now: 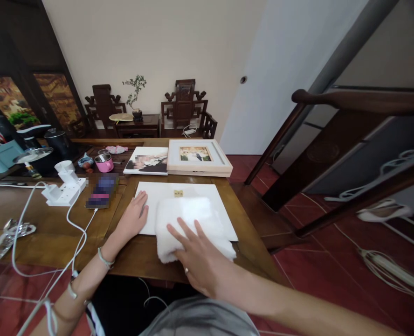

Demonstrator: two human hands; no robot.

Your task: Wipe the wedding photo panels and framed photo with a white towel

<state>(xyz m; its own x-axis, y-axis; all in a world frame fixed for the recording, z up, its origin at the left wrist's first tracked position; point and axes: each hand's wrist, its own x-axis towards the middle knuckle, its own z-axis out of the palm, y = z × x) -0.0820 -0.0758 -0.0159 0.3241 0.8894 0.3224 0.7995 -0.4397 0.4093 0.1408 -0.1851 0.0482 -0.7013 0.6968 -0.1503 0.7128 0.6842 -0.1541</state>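
Note:
A white flat panel (147, 186) lies on the wooden table in front of me, with a small gold-coloured metal plate (178, 193) near its far edge. My left hand (135, 215) rests on the panel's left edge, fingers stretched out. On top of the panel sits a folded white fluffy towel (168, 214), which overhangs the near edge. My right hand (200, 254) lies over the towel with its fingers spread and pressed lightly on it. The thumb is partly hidden.
Behind the panel stand a white-framed picture (200, 158) and a photo print (147, 161). A power strip (65, 191), white cables, a phone (102, 190) and a pink mug (104, 162) are on the left. A dark wooden chair (298, 163) is at the right.

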